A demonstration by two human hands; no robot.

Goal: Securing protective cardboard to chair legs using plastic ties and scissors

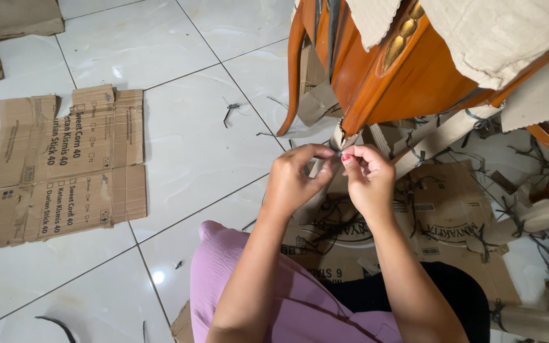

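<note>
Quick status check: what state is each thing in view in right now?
Left hand: pinching at the wrap on the leg.
Right hand: pinching beside it, fingertips nearly meeting.
Wooden furniture: partly wrapped in cardboard.
Flattened box: unfolded, flat on the tiled floor.
Black strap scraps: loose on the tiles.
</note>
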